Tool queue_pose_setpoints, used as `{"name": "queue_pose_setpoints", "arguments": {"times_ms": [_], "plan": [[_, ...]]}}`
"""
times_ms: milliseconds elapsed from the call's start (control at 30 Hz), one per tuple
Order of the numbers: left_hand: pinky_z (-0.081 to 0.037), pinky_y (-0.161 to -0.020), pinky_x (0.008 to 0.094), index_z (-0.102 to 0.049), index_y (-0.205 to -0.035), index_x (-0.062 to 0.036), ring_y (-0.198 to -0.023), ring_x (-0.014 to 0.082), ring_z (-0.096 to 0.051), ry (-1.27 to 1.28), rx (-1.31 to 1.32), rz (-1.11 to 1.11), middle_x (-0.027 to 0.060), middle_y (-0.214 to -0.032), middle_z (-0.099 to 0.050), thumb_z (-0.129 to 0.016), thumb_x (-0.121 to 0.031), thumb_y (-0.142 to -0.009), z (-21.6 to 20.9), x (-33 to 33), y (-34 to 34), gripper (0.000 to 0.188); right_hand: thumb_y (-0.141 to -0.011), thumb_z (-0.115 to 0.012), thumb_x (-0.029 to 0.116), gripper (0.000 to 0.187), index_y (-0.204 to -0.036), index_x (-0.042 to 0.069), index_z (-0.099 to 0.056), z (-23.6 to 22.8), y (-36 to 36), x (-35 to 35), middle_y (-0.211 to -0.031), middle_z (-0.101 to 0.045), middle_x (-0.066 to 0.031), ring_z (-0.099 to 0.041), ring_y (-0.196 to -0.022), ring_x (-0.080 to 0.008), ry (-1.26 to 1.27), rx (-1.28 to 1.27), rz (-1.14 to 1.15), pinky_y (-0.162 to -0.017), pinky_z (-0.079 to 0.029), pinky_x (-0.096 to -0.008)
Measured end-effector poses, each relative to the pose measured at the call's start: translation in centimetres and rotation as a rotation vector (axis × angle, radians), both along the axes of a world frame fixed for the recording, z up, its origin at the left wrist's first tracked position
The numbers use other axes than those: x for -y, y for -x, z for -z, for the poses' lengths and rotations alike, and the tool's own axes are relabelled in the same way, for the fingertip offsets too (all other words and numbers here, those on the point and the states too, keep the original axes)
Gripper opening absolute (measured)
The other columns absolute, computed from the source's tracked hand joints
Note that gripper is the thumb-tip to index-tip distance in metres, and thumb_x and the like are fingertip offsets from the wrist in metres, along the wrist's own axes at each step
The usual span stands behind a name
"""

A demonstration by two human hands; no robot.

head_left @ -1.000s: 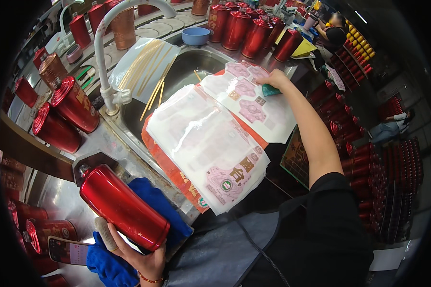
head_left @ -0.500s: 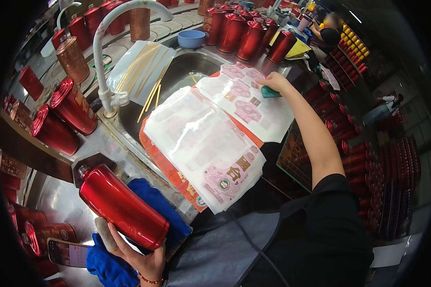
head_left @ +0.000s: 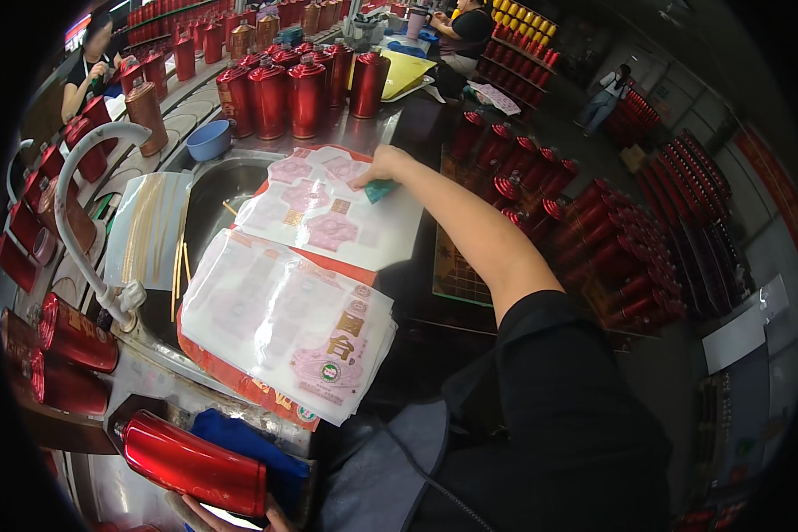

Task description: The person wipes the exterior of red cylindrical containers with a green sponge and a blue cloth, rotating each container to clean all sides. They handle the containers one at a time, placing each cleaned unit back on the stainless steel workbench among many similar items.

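My right hand (head_left: 384,167) is closed on a small green scraper-like piece (head_left: 379,191) over the upper part of a translucent decal sheet (head_left: 377,235) with pink and gold prints. Nearer to me lies a stack of similar decal sheets (head_left: 248,288), on a red printed backing (head_left: 222,372). At the lower left, a shiny red bottle (head_left: 195,461) lies tilted on its side, its neck by a dark angular rest. My left hand (head_left: 226,519) grips the bottle's base end from below; most of that hand is cut off by the frame's edge.
Behind the sheets is a steel sink (head_left: 217,191) with a white curved tap (head_left: 62,213), wooden sticks (head_left: 180,270) and a blue bowl (head_left: 209,140). A blue cloth (head_left: 257,457) lies beside the bottle. Red bottles (head_left: 306,93) crowd the counter; more stand on the right. Other people work farther off.
My view has swung to the right, so the sink, sheets and bottle sit farther left. My right hand still holds the green piece at the sheet; less of my left hand shows.
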State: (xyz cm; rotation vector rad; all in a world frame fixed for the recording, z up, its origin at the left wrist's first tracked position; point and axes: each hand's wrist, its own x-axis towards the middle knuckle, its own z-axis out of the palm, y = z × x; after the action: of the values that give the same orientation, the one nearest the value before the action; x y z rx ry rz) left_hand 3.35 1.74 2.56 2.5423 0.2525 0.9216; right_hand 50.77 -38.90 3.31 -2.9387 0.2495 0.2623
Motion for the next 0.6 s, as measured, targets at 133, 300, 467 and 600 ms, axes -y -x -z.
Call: {"name": "queue_pose_setpoints", "arguments": {"times_ms": [133,300,467,600], "plan": [[-0.035,-0.112,0.0592,-0.033,-0.154,0.0017,-0.137,0.0513,-0.041,-0.002,0.009,0.014,0.0325,-0.153,-0.037,-0.084,-0.044,-0.079,0.0,0.1,0.0,0.102,-0.049,-0.09,0.066,0.097,-0.105,-0.012,-0.072,0.3,0.7,3.7,-0.106,-0.073,-0.0229,-0.072,-0.095,-0.0324,0.051,-0.013,-0.002,-0.082,-0.055,-0.0386],[-0.034,-0.113,0.0593,-0.032,-0.155,0.0014,-0.138,0.0521,-0.04,-0.002,0.012,0.029,0.0338,-0.153,-0.036,-0.083,-0.043,-0.08,-0.2,0.0,0.0,0.101,-0.054,-0.085,0.07,0.094,-0.1,-0.011,-0.074,0.7,0.3,6.3,-0.101,-0.073,-0.0229,-0.071,-0.093,-0.0321,0.019,-0.076,-0.035,-0.082,-0.053,-0.0382],[-0.034,-0.113,0.0605,-0.03,-0.155,0.0011,-0.137,0.0552,-0.039,-0.019,-0.045,0.011,0.0365,-0.151,-0.037,-0.086,-0.037,-0.076,-0.4,-0.1,0.1,0.104,-0.061,-0.085,0.066,0.081,-0.094,-0.007,-0.077,1.6,0.3,7.1,-0.09,-0.072,-0.014,-0.067,-0.083,-0.0209,-0.251,-0.076,-0.049,-0.075,-0.05,-0.035],[-0.032,-0.115,0.0576,-0.032,-0.155,0.0009,-0.139,0.0518,-0.039,-0.005,-0.043,0.031,0.0349,-0.152,-0.036,-0.086,-0.035,-0.076,-0.6,0.0,0.0,0.102,-0.052,-0.094,0.061,0.081,-0.086,-0.01,-0.074,2.7,-1.2,9.5,-0.088,-0.07,-0.0125,-0.066,-0.075,-0.0201,-0.287,-0.02,0.067,-0.07,-0.052,-0.0353]]}}
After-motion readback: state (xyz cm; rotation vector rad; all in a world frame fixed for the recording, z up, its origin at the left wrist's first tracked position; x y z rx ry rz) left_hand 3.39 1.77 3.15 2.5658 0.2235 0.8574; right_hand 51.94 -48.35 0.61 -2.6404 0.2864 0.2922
